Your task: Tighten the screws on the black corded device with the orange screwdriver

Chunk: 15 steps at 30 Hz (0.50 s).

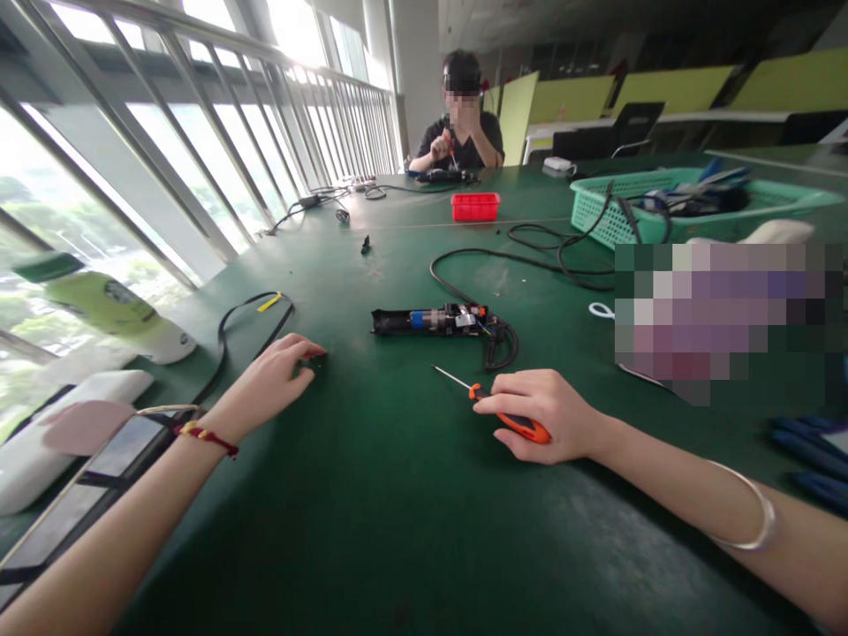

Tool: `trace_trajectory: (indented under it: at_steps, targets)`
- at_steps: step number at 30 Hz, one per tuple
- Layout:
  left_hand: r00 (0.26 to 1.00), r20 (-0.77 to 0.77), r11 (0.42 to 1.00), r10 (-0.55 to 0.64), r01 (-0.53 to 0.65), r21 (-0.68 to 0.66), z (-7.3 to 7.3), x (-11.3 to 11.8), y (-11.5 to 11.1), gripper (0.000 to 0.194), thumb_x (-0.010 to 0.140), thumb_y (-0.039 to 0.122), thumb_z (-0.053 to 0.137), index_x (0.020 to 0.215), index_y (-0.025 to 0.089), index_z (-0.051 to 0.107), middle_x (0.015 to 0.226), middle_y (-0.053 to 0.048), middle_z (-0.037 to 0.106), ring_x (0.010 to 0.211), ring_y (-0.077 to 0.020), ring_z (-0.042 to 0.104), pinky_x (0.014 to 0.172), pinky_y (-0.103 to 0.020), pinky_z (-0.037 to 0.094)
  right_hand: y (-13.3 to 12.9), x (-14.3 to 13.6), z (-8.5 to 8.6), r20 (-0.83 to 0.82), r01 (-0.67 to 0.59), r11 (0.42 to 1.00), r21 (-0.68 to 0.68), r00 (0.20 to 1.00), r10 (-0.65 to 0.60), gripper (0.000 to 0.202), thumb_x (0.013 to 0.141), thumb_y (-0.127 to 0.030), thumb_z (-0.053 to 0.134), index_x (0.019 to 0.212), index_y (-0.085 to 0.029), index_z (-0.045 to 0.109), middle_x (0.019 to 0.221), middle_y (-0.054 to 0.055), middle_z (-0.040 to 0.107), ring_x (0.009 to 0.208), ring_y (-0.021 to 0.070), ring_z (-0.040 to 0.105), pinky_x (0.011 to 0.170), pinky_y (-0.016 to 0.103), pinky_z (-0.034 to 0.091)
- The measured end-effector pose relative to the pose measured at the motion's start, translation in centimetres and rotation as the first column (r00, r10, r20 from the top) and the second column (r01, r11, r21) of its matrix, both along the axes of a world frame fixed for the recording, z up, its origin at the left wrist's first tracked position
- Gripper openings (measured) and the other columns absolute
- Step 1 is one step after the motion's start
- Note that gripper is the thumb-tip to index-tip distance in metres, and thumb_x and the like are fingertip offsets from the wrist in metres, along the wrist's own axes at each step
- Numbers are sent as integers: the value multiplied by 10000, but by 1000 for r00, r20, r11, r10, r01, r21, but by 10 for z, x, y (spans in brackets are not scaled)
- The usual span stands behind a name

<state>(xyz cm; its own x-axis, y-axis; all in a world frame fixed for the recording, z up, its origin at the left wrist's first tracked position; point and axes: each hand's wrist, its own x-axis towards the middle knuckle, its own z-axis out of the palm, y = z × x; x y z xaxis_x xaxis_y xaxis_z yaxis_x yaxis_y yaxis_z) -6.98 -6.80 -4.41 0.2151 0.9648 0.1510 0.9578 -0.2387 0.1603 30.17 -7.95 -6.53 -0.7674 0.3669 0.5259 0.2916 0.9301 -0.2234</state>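
Note:
My right hand point(540, 411) grips a screwdriver point(510, 415) with an orange and black handle, its thin shaft pointing away to the left, just above the green table. My left hand point(282, 375) rests at the table surface with thumb and fingers apart; a tiny dark speck shows by its fingertips, too small to name. Between and beyond both hands lies a black tube-shaped electrical device point(430, 320) with its inner parts and wires exposed, a blue band round its middle. A black cable point(494, 253) runs from its right end, and neither hand touches it.
A green basket point(593, 216) with cables and tools stands at right, near a red tray point(475, 208). A small black part point(366, 245) lies farther left. By the railing are a bottle point(123, 309), a phone-like flat thing and a black strap point(222, 340). Across sits a person point(490, 141) holding a screwdriver.

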Motion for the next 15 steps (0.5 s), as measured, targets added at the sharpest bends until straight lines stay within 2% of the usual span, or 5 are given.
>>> trace_trajectory:
  at_steps: [3, 7, 11, 13, 15]
  targets:
    - [1000, -14, 1000, -1, 1, 13, 2, 10, -11, 334, 769, 338, 418, 985, 159, 598, 1029, -92, 580, 899, -218, 583, 878, -358, 459, 0, 0, 0, 7, 3, 1000, 4, 1000, -3, 243, 799, -306, 499, 922, -144, 632, 779, 63, 630, 659, 140, 568, 596, 256, 452]
    - [999, -33, 998, -31, 33, 57, -1, 39, -31, 286, 853, 309, 362, 928, 187, 609, 997, -71, 599, 911, -205, 578, 851, -352, 465, -1, 1, 0, -15, 0, 999, 39, 1000, 0, 237, 796, -302, 494, 922, -153, 628, 768, 53, 616, 650, 134, 560, 588, 252, 443]
    - [957, -29, 953, -290, 292, 77, -6, 87, -49, 296, 918, 246, 319, 991, 194, 602, 1023, -60, 599, 935, -161, 562, 832, -285, 479, -4, 4, -1, -173, 103, 984, 147, 982, -77, 261, 794, -311, 461, 952, -170, 614, 753, 45, 570, 630, 141, 531, 571, 268, 424]
    - [910, -84, 908, -406, 412, 75, -6, 111, -49, 289, 921, 195, 318, 1016, 187, 591, 1032, -65, 597, 937, -155, 557, 810, -268, 489, -5, 5, -1, -236, 197, 968, 154, 959, -158, 243, 788, -302, 465, 945, -176, 602, 751, 41, 547, 619, 142, 517, 561, 273, 416]
    - [873, -173, 882, -456, 469, 45, -5, 133, -39, 258, 907, 155, 357, 1036, 170, 580, 1029, -68, 594, 913, -170, 558, 766, -288, 504, -3, 4, -1, -268, 284, 953, 103, 931, -249, 196, 779, -268, 491, 927, -181, 585, 761, 34, 535, 619, 138, 514, 565, 269, 420]
